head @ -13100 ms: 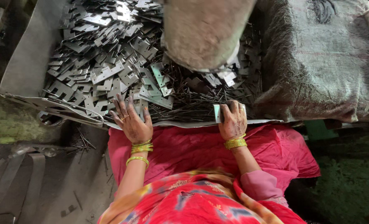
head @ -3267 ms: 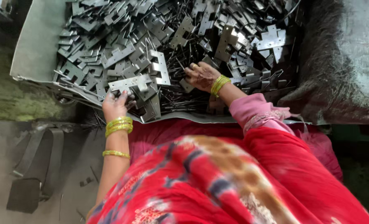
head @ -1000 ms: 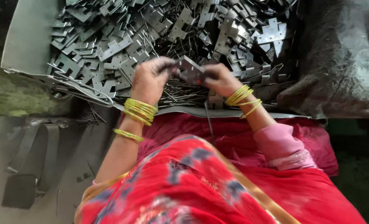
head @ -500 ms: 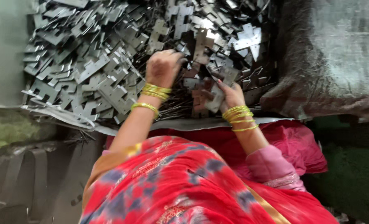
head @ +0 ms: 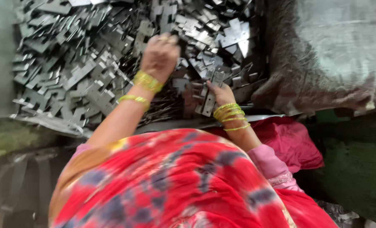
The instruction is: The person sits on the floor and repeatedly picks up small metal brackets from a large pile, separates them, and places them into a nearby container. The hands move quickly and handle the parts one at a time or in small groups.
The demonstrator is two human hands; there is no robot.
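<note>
A large heap of flat grey stamped metal plates (head: 82, 71) fills the tray in front of me. My left hand (head: 159, 57), with yellow bangles at the wrist, reaches out over the middle of the heap with fingers curled down onto the plates; whether it grips one is hidden by blur. My right hand (head: 219, 95), also bangled, sits near the heap's front edge and holds a small stack of narrow metal plates (head: 209, 99) upright between thumb and fingers.
A dark grey sack or cloth bundle (head: 323, 55) lies right of the heap. The tray's thin metal front lip (head: 175, 124) runs below my hands. My red patterned clothing (head: 175, 185) and a pink cloth (head: 289, 139) fill the foreground. Greenish floor lies at the left.
My left hand has stretched farther out over the heap. My right hand has drawn back toward the front edge with its stack of plates. The view has shifted slightly.
</note>
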